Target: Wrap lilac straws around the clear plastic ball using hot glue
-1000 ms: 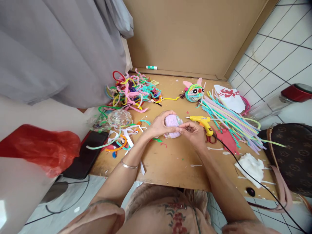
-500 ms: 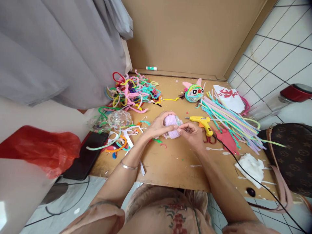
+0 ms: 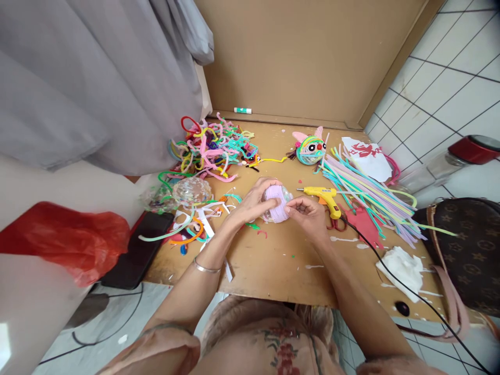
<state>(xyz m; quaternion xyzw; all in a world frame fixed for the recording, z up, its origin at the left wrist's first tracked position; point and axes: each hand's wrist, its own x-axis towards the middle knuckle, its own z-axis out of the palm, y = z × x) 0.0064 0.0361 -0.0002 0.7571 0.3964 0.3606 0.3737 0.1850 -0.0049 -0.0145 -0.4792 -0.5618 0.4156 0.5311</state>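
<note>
A clear plastic ball with lilac pipe cleaner wound in rows around it (image 3: 276,207) sits in the grip of my left hand (image 3: 255,203), thumb across the front and fingers over the top. At its right edge my right hand (image 3: 307,212) has thumb and index finger pinched together, touching the lilac rows. Whatever lies between those fingertips is too small to make out. Just behind my right hand lies a yellow hot glue gun (image 3: 322,195), nozzle pointing left. Red-handled scissors (image 3: 336,224) show partly under it.
Tangled pipe cleaners (image 3: 211,148) lie at the back left, near a clear ball (image 3: 191,190). A decorated ball with pink ears (image 3: 311,149) stands at the back. Straight pipe cleaners (image 3: 371,192) fan out at right, by a brown bag (image 3: 461,255). The black cord (image 3: 390,260) crosses the right side.
My left thumb has drawn back slightly to the left on the lilac rows, uncovering more of them. My right hand stays pinched at the ball's right edge.
</note>
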